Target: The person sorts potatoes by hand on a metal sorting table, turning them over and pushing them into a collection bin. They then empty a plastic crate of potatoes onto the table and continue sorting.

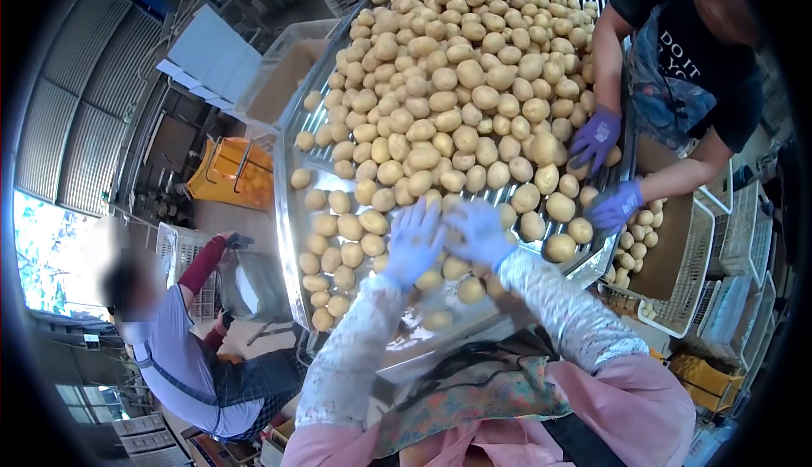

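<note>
A big heap of potatoes covers a slatted metal sorting table in front of me. My left hand, in a pale purple glove, rests on potatoes at the near edge of the heap, fingers stretched out and open. Close beside it, my right hand in a matching glove lies over other potatoes. Its fingers look spread, though slightly blurred. Neither hand is closed around a potato. Several loose potatoes lie on the wet, shiny metal below my wrists.
At the right edge, a co-worker's purple-gloved hands touch potatoes. White plastic crates stand below that side, one with potatoes. Another person works at the left beyond the table. An orange crate stands at the left.
</note>
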The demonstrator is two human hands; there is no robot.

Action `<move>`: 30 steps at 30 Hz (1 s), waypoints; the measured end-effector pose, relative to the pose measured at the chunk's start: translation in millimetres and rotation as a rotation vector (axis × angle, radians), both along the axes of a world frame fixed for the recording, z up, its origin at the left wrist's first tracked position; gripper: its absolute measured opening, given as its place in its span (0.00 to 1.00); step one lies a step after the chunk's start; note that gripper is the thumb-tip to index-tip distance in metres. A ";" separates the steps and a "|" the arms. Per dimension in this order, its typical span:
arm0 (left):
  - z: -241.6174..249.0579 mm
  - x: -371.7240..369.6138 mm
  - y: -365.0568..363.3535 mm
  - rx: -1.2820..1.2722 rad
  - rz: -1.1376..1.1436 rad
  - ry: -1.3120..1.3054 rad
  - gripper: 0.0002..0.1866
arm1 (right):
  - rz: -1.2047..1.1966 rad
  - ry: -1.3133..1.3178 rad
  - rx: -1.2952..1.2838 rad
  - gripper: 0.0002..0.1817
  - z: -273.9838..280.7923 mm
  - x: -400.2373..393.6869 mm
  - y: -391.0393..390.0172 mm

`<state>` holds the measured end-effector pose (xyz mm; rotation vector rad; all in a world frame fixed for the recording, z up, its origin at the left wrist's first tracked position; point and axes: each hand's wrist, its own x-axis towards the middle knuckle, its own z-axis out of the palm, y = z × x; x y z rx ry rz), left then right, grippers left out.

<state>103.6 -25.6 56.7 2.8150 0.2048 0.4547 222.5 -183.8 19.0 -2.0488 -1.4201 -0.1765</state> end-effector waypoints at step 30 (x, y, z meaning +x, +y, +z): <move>-6.1 -16.3 -71.1 -0.056 -0.250 0.128 0.36 | -1.262 0.127 -0.043 0.27 8.8 -4.3 -343.7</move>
